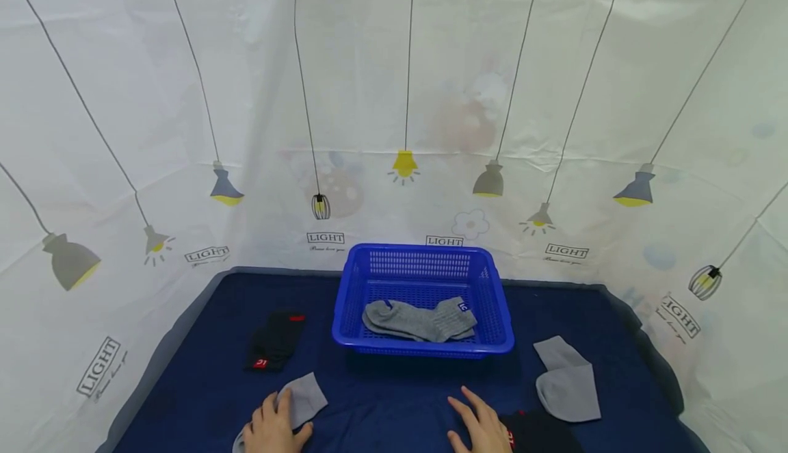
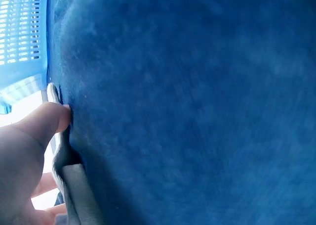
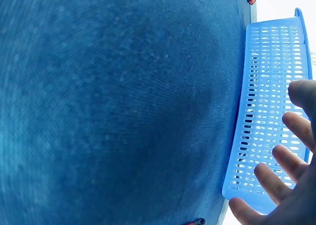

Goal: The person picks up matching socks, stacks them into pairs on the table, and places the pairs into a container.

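A folded grey sock point(image 1: 306, 398) lies at the front left of the dark blue cloth. My left hand point(image 1: 273, 429) is over its near part, covering some of it. In the left wrist view the thumb point(image 2: 52, 120) lies along the edge of the grey sock point(image 2: 79, 190), fingers spread apart from it. Nothing is in my right hand point(image 1: 480, 425), whose fingers are spread at the front, right of centre. Beside that hand is a black sock point(image 1: 542, 434) with red marks, partly covered by it. The right wrist view shows the loose fingers point(image 3: 274, 183) in front of the basket.
A blue plastic basket point(image 1: 425, 352) stands at the back centre with grey socks point(image 1: 418, 321) inside. Folded black socks point(image 1: 275, 343) with red marks lie left of it. Another folded grey sock point(image 1: 569, 384) lies at the right. A white printed sheet point(image 1: 369, 83) rises behind the table.
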### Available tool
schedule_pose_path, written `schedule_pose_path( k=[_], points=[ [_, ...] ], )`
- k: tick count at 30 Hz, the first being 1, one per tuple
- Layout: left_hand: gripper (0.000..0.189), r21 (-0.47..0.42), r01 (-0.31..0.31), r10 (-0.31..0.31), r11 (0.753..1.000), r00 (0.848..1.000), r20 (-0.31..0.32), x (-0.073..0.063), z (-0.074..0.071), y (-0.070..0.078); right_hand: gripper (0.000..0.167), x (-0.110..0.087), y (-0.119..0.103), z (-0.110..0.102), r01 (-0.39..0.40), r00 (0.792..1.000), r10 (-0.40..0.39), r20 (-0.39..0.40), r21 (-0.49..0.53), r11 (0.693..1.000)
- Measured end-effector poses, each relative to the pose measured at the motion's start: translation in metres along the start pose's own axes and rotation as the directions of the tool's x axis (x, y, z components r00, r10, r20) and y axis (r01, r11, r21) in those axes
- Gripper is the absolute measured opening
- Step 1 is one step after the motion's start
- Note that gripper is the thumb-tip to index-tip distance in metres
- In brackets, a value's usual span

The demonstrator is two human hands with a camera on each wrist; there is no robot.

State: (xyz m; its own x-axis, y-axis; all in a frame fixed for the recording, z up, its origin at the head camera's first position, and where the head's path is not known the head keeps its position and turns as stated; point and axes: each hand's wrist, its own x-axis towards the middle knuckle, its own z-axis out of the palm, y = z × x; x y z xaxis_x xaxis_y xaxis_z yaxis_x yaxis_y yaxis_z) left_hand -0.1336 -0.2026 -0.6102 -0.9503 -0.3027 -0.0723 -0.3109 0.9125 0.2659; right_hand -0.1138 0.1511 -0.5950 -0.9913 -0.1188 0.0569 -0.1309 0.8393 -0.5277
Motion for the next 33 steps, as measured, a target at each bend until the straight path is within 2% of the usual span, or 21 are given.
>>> schedule_pose_path(
  k=[4,11,13,15,18,23,28,33],
  points=[
    [0.070,0.013,0.001,-0.001,1.000,1.000,-0.010,0.002,-0.004,-0.001,0.049,0.000,0.000,0.001,0.000,1.000,0.000,0.003,0.013,1.000],
    [0.041,-0.042,-0.005,0.008,0.999,0.997,0.080,0.009,-0.011,-0.007,0.047,-0.002,0.000,0.002,-0.003,1.000,0.003,-0.001,0.022,1.000],
    [0.031,-0.074,-0.022,0.028,0.997,0.996,0.081,0.010,-0.011,-0.009,0.047,-0.002,0.000,0.002,-0.008,1.000,0.008,0.006,0.023,1.000],
    [0.024,-0.100,-0.046,0.052,0.994,0.996,0.066,0.011,-0.011,-0.010,0.047,-0.002,0.000,0.001,-0.005,1.000,0.005,0.010,0.021,1.000],
    [0.018,-0.124,-0.087,0.089,0.988,0.996,0.008,0.011,-0.009,-0.012,0.046,-0.002,0.001,0.001,0.002,1.000,-0.002,0.013,0.019,1.000],
    [0.018,-0.118,-0.135,0.129,0.984,0.990,-0.057,0.010,-0.010,-0.011,0.045,-0.003,0.000,0.000,0.007,1.000,-0.007,0.013,0.027,1.000],
    [0.018,-0.105,-0.186,0.174,0.977,0.978,-0.113,0.006,-0.014,-0.002,0.044,-0.003,0.004,0.001,0.033,0.999,-0.033,-0.011,0.009,0.999],
    [0.019,-0.098,-0.211,0.200,0.973,0.974,-0.108,0.003,-0.019,0.010,0.044,-0.001,0.005,0.001,0.041,0.999,-0.041,-0.032,-0.014,0.999]
  ],
)
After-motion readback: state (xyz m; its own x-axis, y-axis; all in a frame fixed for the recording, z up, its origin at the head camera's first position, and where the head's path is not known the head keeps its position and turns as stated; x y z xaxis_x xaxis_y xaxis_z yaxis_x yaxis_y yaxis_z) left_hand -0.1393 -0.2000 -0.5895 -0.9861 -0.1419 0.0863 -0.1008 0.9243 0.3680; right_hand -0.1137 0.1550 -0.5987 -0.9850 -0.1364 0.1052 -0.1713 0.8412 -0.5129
